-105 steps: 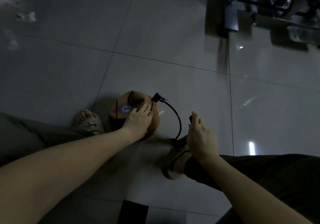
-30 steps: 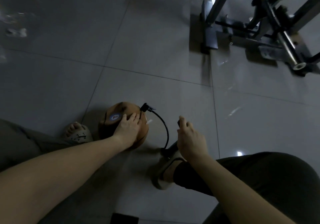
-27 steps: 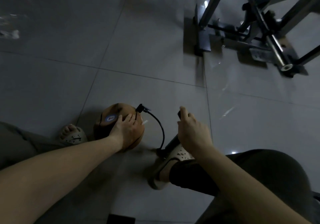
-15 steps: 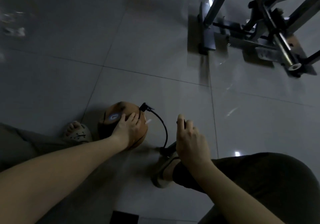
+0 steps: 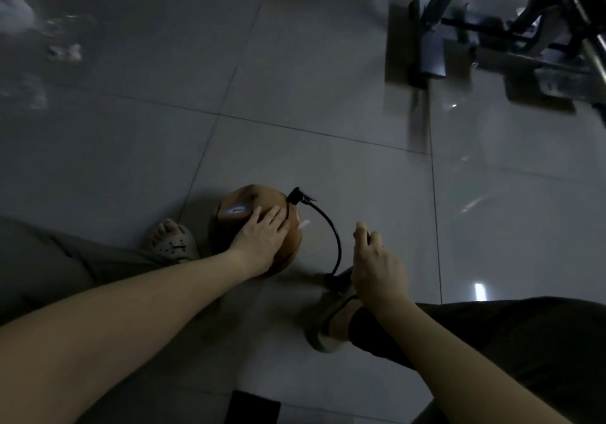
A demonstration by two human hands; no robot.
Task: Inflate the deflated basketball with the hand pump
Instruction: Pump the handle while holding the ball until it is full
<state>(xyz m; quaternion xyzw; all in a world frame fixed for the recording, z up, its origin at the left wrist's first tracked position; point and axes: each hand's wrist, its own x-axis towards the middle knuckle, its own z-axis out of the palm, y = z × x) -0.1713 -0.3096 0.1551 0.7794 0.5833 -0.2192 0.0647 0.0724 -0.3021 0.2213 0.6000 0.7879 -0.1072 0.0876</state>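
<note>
Since a moment ago the right hand (image 5: 377, 266) has sunk lower, its grip closed round the top of the hand pump (image 5: 340, 278). Left hand (image 5: 262, 243) presses flat-fingered, grip open, on the basketball (image 5: 252, 199) lying on the floor (image 5: 295, 79), with the hose (image 5: 333, 230) plugged into it.

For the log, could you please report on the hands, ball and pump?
Left hand flat on basketball. Right hand grips pump. Hose reaches ball, unkinked.
</note>
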